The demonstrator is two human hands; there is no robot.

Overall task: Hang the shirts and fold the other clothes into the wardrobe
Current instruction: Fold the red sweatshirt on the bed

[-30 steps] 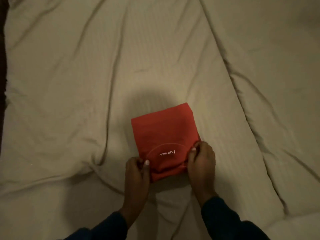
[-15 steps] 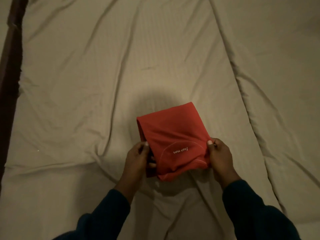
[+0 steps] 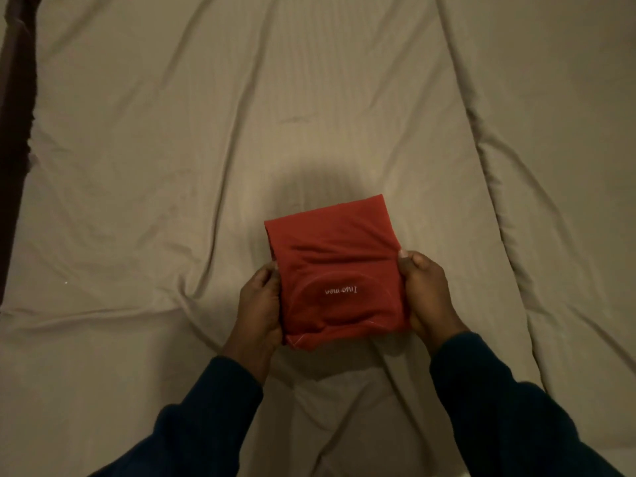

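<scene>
A red garment (image 3: 330, 249), folded into a small square with white lettering and a curved neckline seam on top, is held just above the bed. My left hand (image 3: 258, 304) grips its left edge, fingers tucked underneath. My right hand (image 3: 426, 294) grips its right edge, thumb on top near the upper corner. Both forearms wear dark blue sleeves.
A beige bed sheet (image 3: 206, 132) with long creases fills the view. A thicker beige duvet (image 3: 568, 166) lies along the right side. The dark bed edge (image 3: 13, 132) runs down the far left.
Both hands have lifted the folded red garment off the sheet and drawn it slightly toward me; my grip shifted from its near corners to its side edges.
</scene>
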